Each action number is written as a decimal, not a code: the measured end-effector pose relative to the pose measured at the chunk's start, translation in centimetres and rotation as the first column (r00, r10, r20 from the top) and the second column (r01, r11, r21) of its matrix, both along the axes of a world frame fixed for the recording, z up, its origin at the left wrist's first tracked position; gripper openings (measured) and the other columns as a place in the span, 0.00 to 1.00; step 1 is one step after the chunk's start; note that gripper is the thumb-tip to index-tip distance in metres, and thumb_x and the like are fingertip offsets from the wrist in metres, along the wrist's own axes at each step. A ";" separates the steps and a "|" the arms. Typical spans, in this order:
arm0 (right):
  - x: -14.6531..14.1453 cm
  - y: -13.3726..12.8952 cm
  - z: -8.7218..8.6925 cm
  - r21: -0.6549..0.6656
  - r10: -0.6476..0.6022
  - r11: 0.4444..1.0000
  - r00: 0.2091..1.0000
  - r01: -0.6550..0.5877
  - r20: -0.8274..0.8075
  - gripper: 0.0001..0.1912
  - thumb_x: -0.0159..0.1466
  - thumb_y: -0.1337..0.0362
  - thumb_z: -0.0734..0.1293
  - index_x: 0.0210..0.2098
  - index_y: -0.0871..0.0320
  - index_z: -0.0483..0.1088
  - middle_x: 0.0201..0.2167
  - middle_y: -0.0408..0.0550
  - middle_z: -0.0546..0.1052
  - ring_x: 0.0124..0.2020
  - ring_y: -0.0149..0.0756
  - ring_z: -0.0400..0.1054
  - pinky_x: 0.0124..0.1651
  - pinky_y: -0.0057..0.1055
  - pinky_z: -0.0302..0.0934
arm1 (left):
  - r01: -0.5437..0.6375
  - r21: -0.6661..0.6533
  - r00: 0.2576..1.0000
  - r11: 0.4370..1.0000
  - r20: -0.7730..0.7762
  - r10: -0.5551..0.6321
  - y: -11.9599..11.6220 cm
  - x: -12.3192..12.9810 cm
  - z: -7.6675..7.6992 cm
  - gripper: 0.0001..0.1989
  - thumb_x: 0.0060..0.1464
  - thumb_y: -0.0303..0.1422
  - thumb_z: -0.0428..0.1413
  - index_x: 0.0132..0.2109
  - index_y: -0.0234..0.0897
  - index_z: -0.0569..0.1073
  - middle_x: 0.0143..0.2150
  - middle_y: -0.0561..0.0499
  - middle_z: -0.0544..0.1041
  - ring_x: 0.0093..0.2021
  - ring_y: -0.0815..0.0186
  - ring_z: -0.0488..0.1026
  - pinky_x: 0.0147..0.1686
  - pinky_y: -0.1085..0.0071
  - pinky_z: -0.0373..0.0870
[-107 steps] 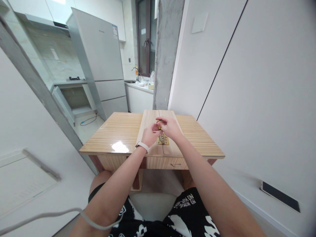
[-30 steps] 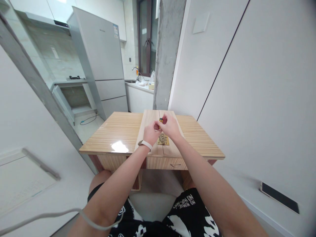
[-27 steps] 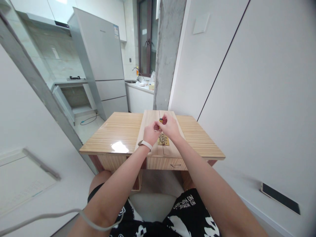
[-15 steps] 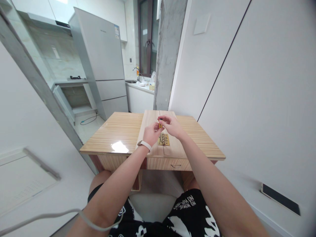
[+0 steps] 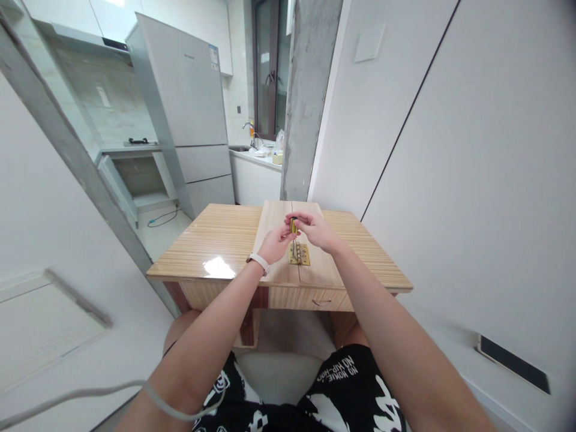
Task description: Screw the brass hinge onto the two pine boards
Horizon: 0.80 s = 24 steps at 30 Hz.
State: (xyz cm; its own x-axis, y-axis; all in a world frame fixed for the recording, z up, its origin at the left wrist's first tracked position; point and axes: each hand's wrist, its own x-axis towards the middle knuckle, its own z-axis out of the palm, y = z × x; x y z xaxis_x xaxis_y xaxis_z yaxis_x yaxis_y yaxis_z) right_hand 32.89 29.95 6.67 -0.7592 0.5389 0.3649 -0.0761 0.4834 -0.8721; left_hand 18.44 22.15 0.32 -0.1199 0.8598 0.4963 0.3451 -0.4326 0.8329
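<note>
A screwdriver [image 5: 294, 226] with a yellow and black striped handle stands upright, its thin shaft pointing down at a brass hinge [image 5: 304, 254]. The hinge lies across the seam between two pale wooden boards [image 5: 275, 215]. Fingers of my left hand [image 5: 276, 242] are closed round the lower handle from the left. From the right, my right hand [image 5: 315, 229] grips the upper handle with thumb and fingers. Whether the tip touches a screw is too small to tell.
The boards rest on a wooden table [image 5: 216, 231] with a drawer. A black phone-like panel [image 5: 513, 363] sits at the lower right. Behind are a fridge [image 5: 193, 90] and a sink counter. A pale cable [image 5: 103, 391] crosses at the lower left.
My left wrist has shifted slightly left and down, and more of the striped handle shows between my hands. My right fingers have moved a little on the handle's top.
</note>
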 end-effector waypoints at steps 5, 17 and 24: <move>-0.3 0.4 -0.5 0.026 -0.063 0.998 0.997 0.064 -0.032 0.11 0.63 0.64 0.67 0.45 0.57 0.75 0.41 0.50 0.82 0.42 0.38 0.77 0.46 0.37 0.71 | -0.024 -0.011 0.998 1.000 -0.060 0.023 -0.3 -0.3 0.1 0.11 0.64 0.34 0.56 0.49 0.35 0.79 0.49 0.44 0.83 0.49 0.60 0.80 0.53 0.63 0.75; -1.3 0.3 -1.2 0.230 -0.285 0.932 0.958 0.280 -0.013 0.09 0.61 0.63 0.70 0.41 0.55 0.77 0.37 0.48 0.81 0.39 0.39 0.76 0.46 0.37 0.69 | -0.223 -0.020 0.970 0.975 -0.103 0.220 -0.8 0.1 0.1 0.14 0.56 0.35 0.65 0.49 0.40 0.79 0.46 0.46 0.83 0.48 0.59 0.80 0.44 0.66 0.75; -0.7 -0.7 -0.6 0.342 -0.419 0.847 0.907 0.407 -0.042 0.08 0.59 0.59 0.71 0.33 0.54 0.70 0.28 0.42 0.76 0.31 0.35 0.69 0.36 0.32 0.61 | -0.278 -0.016 0.958 0.960 -0.079 0.276 -0.5 0.4 0.0 0.14 0.54 0.36 0.67 0.46 0.38 0.77 0.44 0.45 0.82 0.41 0.62 0.80 0.39 0.67 0.75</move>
